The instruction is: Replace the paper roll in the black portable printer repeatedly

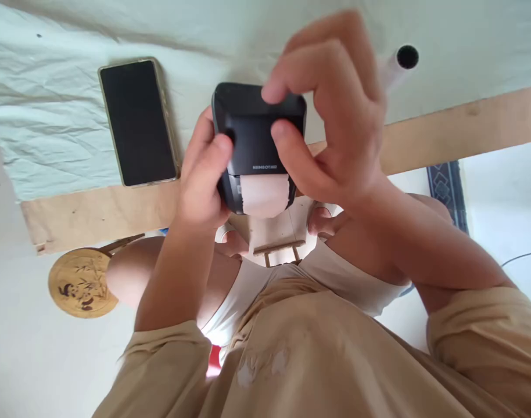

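Note:
A black label printer (257, 139) marked NIIMBOT is held up over the near edge of the table. A strip of white paper (265, 194) with a ragged edge sticks out of its lower end. My left hand (204, 174) is closed around the printer's left side, thumb on its front corner. Over the upper right part of the printer is my right hand (335, 110), fingers bent. Its index fingertip and thumb are a little apart, at or just above the dark face; contact is hard to tell. They grip nothing visible.
A smartphone (137, 122) with a dark screen lies on the pale green cloth (196, 35), left of the printer. A white tube (398, 67) with a dark opening stands at right. Bare wood (457, 130) shows along the table edge. A round wooden stool (80, 302) is below left.

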The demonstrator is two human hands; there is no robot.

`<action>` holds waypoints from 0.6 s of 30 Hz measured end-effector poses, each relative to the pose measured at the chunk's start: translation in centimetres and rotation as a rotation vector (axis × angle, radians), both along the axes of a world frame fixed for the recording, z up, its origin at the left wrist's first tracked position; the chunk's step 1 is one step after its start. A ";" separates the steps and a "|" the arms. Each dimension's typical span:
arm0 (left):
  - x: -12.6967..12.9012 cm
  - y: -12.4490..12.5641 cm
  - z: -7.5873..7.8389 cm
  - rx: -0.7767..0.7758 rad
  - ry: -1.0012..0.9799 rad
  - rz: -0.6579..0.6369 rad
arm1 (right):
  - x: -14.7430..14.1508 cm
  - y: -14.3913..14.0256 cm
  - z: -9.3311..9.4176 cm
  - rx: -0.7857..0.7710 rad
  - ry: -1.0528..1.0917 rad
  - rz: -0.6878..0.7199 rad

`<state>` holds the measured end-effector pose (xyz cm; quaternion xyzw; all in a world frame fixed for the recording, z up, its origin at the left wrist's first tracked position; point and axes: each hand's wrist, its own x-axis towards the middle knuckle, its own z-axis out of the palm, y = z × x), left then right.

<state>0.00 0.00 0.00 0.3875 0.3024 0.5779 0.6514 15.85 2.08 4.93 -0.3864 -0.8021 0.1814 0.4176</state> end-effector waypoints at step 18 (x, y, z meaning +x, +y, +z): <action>-0.5 0.7 0.4 -0.104 0.063 0.066 | 1.8 0.5 -2.4 -0.010 -0.162 0.131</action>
